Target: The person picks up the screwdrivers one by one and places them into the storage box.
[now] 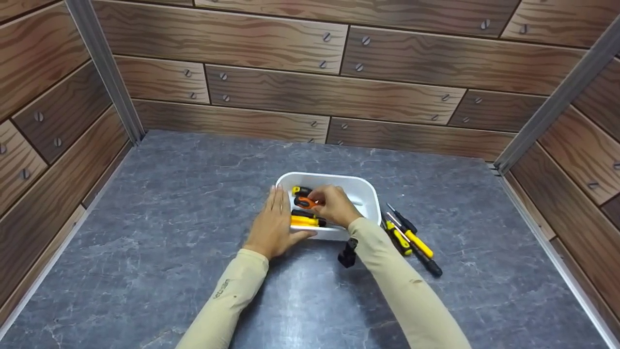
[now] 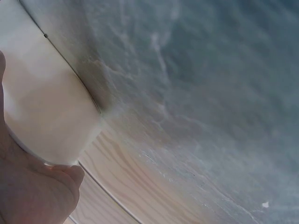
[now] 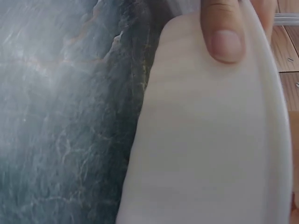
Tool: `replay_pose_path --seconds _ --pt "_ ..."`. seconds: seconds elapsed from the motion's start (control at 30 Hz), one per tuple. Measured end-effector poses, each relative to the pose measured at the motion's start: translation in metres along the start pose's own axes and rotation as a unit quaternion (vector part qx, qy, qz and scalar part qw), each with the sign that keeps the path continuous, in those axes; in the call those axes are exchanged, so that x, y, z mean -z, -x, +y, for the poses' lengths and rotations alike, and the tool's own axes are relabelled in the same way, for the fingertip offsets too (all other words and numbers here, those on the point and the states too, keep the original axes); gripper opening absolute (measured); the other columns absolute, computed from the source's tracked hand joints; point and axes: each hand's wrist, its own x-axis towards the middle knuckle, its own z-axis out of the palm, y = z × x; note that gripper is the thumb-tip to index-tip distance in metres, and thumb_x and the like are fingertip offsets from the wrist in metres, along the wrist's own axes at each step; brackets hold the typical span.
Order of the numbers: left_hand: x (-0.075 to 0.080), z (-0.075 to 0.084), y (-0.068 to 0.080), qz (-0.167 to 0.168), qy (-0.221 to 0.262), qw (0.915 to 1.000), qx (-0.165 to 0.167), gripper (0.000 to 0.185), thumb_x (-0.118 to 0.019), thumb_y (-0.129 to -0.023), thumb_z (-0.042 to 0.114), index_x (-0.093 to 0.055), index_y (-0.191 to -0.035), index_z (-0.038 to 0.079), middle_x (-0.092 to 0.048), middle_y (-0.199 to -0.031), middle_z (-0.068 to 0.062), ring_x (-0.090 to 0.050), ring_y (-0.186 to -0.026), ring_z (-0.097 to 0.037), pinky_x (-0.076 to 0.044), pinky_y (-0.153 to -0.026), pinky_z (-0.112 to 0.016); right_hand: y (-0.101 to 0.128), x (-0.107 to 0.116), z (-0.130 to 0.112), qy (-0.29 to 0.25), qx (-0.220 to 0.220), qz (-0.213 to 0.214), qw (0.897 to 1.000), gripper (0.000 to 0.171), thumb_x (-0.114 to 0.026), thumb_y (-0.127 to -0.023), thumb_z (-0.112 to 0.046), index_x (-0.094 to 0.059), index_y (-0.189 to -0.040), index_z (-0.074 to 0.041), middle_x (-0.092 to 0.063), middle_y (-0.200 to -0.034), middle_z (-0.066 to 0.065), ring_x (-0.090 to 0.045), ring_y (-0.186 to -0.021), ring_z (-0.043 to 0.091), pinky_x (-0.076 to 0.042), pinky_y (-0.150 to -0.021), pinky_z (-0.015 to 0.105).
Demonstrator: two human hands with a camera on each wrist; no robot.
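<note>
A white plastic tub [image 1: 364,190] sits mid-table with several screwdrivers in it. My left hand [image 1: 271,225] lies along its left side, fingers straight at the rim and thumb against the near wall; the right wrist view shows that thumb [image 3: 226,44] pressed flat on the outside. Inside the tub, my right hand [image 1: 336,206] pinches a screwdriver with an orange and black handle [image 1: 304,202]. A yellow-and-black handle [image 1: 301,191] lies behind it, and yellow handles [image 1: 305,221] lie by the near wall. In the left wrist view, the hand [image 2: 37,193] touches the tub wall [image 2: 46,84].
Right of the tub several screwdrivers lie close together, among them a yellow-and-black one [image 1: 399,240], a yellow-handled one [image 1: 419,244] and a black one [image 1: 402,217]. A wrist camera [image 1: 347,254] hangs under the right forearm. Wood-patterned walls [image 1: 271,82] enclose the grey marbled table [image 1: 193,194].
</note>
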Motion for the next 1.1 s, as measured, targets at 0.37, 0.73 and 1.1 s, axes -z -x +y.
replay_pose_path --seconds 0.37,0.73,1.1 --pt "-0.0008 -0.0004 0.0003 0.003 -0.005 1.0000 -0.002 0.116 -0.054 -0.087 0.077 -0.030 -0.150 -0.018 -0.027 -0.156 -0.037 -0.025 -0.147 -0.048 -0.026 -0.121 -0.052 -0.0016 -0.0080 0.0033 0.025 0.001 -0.020 0.999 0.021 -0.071 -0.083 0.009 -0.075 -0.103 0.006 -0.076 -0.099 0.016 -0.071 -0.093 0.029 -0.058 -0.086 0.043" --pt "-0.0018 -0.0005 -0.0003 0.004 -0.004 1.0000 -0.003 0.115 -0.055 -0.088 0.076 -0.030 -0.150 -0.018 -0.027 -0.156 -0.037 -0.025 -0.147 -0.048 -0.026 -0.121 -0.051 -0.0036 -0.0094 0.0058 0.043 0.008 -0.038 0.998 0.026 -0.067 -0.082 0.012 -0.077 -0.106 0.005 -0.077 -0.100 0.015 -0.073 -0.096 0.027 -0.058 -0.089 0.042" --pt "-0.0030 -0.0018 0.0000 0.011 -0.007 0.9999 -0.003 0.115 -0.056 -0.087 0.075 -0.030 -0.150 -0.017 -0.026 -0.157 -0.037 -0.024 -0.148 -0.048 -0.028 -0.120 -0.049 -0.0027 -0.0100 0.0072 0.043 0.016 -0.049 0.998 0.025 -0.066 -0.083 0.013 -0.076 -0.104 0.005 -0.077 -0.099 0.015 -0.072 -0.095 0.028 -0.058 -0.089 0.043"
